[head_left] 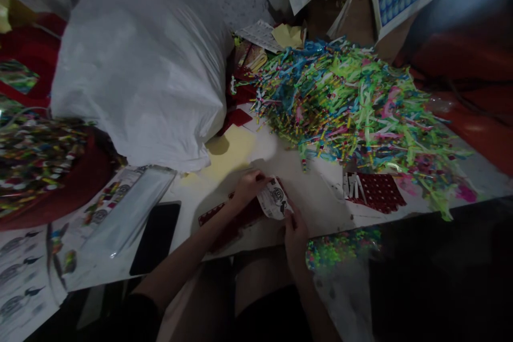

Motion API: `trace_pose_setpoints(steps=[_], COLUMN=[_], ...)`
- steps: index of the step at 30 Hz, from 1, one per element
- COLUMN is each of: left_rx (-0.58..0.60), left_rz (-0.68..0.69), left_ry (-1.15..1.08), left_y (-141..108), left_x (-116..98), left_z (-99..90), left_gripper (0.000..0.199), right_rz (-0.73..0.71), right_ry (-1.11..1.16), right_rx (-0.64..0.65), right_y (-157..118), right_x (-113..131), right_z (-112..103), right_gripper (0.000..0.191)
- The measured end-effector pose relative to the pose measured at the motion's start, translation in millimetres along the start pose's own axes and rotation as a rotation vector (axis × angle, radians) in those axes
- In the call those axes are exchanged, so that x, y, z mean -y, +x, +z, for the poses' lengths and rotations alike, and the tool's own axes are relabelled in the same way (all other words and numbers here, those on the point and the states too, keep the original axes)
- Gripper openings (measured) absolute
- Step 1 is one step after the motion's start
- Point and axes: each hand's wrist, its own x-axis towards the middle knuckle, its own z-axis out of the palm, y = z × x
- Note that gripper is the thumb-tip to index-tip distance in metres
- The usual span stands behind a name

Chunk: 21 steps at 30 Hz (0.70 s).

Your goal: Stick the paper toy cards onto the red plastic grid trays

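Observation:
A small white label with black printing [274,204] is held over the front part of the table. The fingers of my left hand [249,187] are closed at its upper left edge. At its lower right edge, my right hand [295,232] pinches it between thumb and fingers. Just behind the label shows a strip of dark red material, partly hidden by it. More dark red patterned pieces [210,215] lie under my left wrist. To the right rests a red piece with white dots [379,192], with several thin white strips [353,187] at its left end.
A big pile of colourful tassel-like pieces [352,101] covers the table's right side. A stuffed white sack [140,64] stands at the back left. Nearer are a dark phone-like slab [156,238], clear plastic sleeves [128,214], printed sheets [24,272] and a red basin [80,192] of small pieces.

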Motion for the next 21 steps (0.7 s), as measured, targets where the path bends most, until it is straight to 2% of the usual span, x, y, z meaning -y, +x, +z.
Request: trace_pose_setpoints(steps=[6,12,21], left_rx=[-0.092,-0.086,-0.085], left_rz=[0.082,0.119,0.146], left_ry=[0.144,0.208,0.269], left_y=[10.5,13.6,15.3], left_x=[6.5,10.8,12.1], left_z=[12.2,18.5,21.7], left_gripper=[0.023,0.015,0.018], right_rz=[-0.011,0.046,0.083], right_ry=[-0.024,-0.052,-0.040], right_rx=[0.035,0.041,0.029], right_y=[14.8,17.6,20.9], right_x=[-15.4,-14.1,-17.3], right_z=[5.7,8.7,6.3], right_gripper=[0.036,0.043,0.046])
